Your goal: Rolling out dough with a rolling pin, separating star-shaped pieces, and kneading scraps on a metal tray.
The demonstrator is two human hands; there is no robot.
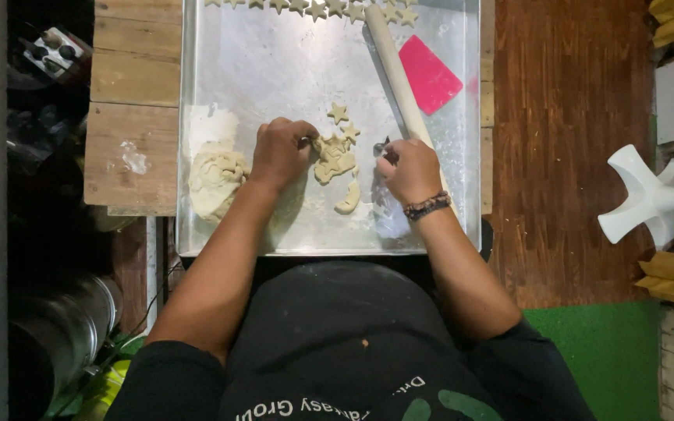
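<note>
Head view: at frame centre, a flattened sheet of pale dough [332, 160] on the metal tray [274, 70] is pinched by the left hand [281, 152]; the right hand [409, 170] is clenched on a small cutter [382, 146]. Cuts are best packed close.

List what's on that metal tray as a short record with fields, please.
Surface: metal tray on a wooden bench
Left hand: pressing on the rolled dough scrap
Right hand: holding a small dark cutter, partly hidden
Dough lump: left of the hands
Cut stars: row along the far edge
Rolling pin: lying diagonally
Pink scraper: right of the pin
</note>
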